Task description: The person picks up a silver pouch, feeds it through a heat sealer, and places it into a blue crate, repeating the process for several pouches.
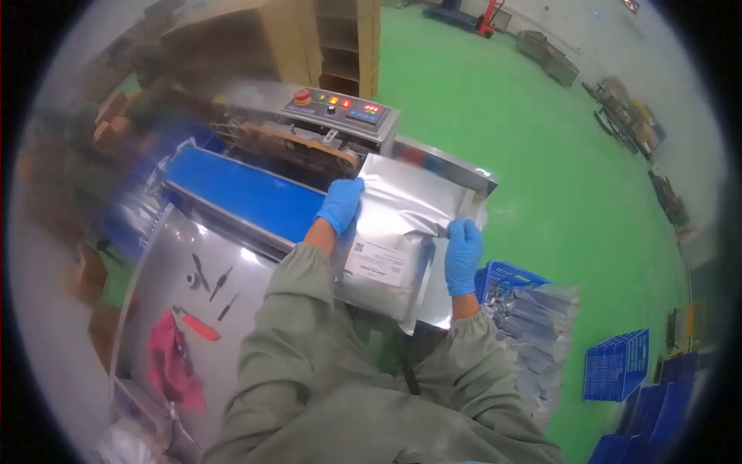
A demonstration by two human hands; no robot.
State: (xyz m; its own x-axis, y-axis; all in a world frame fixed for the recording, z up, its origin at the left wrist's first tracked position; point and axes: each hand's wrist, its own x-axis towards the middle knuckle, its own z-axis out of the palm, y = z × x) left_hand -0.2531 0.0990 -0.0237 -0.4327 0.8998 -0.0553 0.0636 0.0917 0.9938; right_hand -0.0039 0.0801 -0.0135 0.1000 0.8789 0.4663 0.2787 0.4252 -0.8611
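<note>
A silver foil pouch [402, 193] with a white printed label hangs between my two blue-gloved hands. My left hand [341, 204] is closed on its left edge, close to the end of the blue conveyor belt [239, 189]. On the other side, my right hand [464, 255] pinches the pouch's right edge, where the foil is creased. Just beyond the pouch's upper left corner is the band sealing machine [332, 116], with a red knob, lit buttons and a lit display.
A steel table [209, 271] on the left holds several small tools, a red-handled cutter [199, 326] and a pink cloth [174, 363]. At the right, foil pouches [541, 332] lie by a blue crate [510, 274]. Another blue crate [617, 365] stands on the green floor.
</note>
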